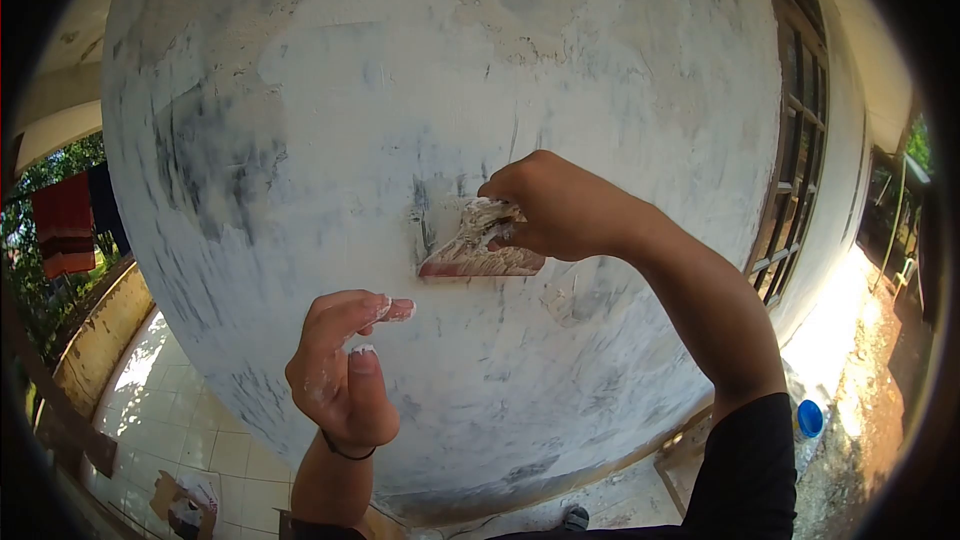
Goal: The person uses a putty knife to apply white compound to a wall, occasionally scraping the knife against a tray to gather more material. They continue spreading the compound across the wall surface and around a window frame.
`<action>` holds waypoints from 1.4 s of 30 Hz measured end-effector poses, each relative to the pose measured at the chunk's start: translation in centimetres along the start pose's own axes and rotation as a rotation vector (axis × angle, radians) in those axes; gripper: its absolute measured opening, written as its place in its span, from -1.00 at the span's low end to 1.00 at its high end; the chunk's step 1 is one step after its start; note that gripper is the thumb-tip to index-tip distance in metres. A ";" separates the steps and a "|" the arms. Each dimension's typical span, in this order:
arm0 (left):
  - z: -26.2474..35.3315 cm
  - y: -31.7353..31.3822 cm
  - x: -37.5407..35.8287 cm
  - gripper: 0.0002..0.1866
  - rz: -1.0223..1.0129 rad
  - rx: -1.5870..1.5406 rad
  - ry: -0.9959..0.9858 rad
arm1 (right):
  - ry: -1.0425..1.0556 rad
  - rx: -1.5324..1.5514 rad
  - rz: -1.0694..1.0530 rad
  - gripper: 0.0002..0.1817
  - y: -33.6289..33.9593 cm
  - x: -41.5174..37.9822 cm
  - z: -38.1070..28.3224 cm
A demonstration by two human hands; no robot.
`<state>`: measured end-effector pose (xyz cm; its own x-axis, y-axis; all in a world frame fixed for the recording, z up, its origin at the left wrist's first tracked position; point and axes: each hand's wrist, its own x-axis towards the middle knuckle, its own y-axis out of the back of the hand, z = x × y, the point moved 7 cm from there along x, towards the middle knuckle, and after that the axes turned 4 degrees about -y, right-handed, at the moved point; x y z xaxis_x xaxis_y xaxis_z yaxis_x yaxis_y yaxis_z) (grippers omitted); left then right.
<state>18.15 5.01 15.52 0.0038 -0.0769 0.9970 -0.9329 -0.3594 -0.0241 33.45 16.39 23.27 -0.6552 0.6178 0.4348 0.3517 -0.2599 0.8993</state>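
Note:
My right hand [555, 208] grips a putty knife [485, 258] coated with whitish putty, its wide reddish edge lying against the wall. Around it the wall [380, 130] is patched in white, with grey and dark streaks showing through. Lower and to the left, my left hand [345, 365] is raised in front of the wall, holding nothing. Its fingers are bent and the thumb stands apart from them. White putty smears its fingertips, and a dark band circles the wrist.
A window with a dark wooden frame [790, 140] is set in the wall on the right. Below it stands a container with a blue top [808, 420]. Cardboard [180, 502] lies on the tiled floor [215, 445] at lower left. Red cloth [64, 225] hangs at far left.

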 end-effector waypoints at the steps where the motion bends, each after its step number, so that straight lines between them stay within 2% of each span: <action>1: -0.3 -0.2 0.5 -0.68 -0.002 0.009 0.001 | 0.019 -0.063 0.002 -0.75 -1.1 0.4 -0.1; 3: -0.7 -0.5 1.4 -0.67 -0.003 0.021 0.003 | 0.039 -0.125 0.002 -0.73 -2.2 1.2 0.3; 5: -0.9 -0.7 2.4 -0.66 -0.006 0.045 0.016 | 0.020 -0.189 0.180 -0.71 -0.8 2.4 1.0; 7: -1.0 -0.6 3.0 -0.66 -0.014 0.056 0.015 | 0.018 -0.220 0.216 -0.68 0.7 3.0 1.0; 9: -0.9 -0.6 3.6 -0.66 -0.010 0.061 -0.010 | 0.070 -0.289 0.378 -0.66 2.9 3.1 0.6; 10: -1.1 -0.5 3.9 -0.66 -0.010 0.063 -0.007 | 0.070 -0.287 0.375 -0.66 4.0 3.0 0.1; 12: -1.4 -0.5 4.6 -0.69 -0.008 0.000 -0.035 | -0.017 -0.290 0.227 -0.66 5.6 2.9 -0.5; 16: -2.0 -1.2 7.0 -0.70 -0.014 -0.030 -0.052 | -0.059 -0.129 0.361 -0.69 8.0 0.6 -1.2; 18: -2.2 -1.5 8.1 -0.71 -0.016 -0.019 -0.056 | 0.130 -0.241 0.627 -0.71 8.5 -1.2 -2.4; 21: -2.4 -2.0 9.3 -0.72 -0.022 -0.025 -0.053 | 0.349 -0.374 0.863 -0.76 4.3 -3.3 -3.0; 26: -3.2 -2.9 9.2 -0.72 -0.067 -0.007 -0.034 | 0.295 -0.605 0.868 -0.68 -6.6 -4.5 -2.4; 31: -3.9 -3.3 8.3 -0.73 -0.088 0.006 -0.013 | 0.236 -0.683 0.891 -0.68 -12.1 -5.4 -2.7; 33: -4.0 -3.3 8.0 -0.73 -0.095 0.012 -0.007 | 0.237 -0.671 0.900 -0.67 -13.4 -6.0 -2.9; 36: -4.1 -3.2 7.5 -0.72 -0.101 0.005 0.006 | 0.236 -0.651 0.807 -0.65 -15.0 -6.8 -3.5; 40: -4.2 -2.8 7.2 -0.71 -0.120 0.032 0.000 | 0.243 -0.583 0.732 -0.64 -14.2 -8.4 -4.8; 42: -4.1 -2.5 7.1 -0.71 -0.117 0.036 -0.005 | 0.156 -0.452 0.564 -0.70 -13.2 -8.7 -4.8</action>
<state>18.98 9.19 22.99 0.1134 -0.0372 0.9929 -0.9124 -0.3994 0.0892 31.32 10.83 7.86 -0.5555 0.1957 0.8082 0.3758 -0.8079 0.4540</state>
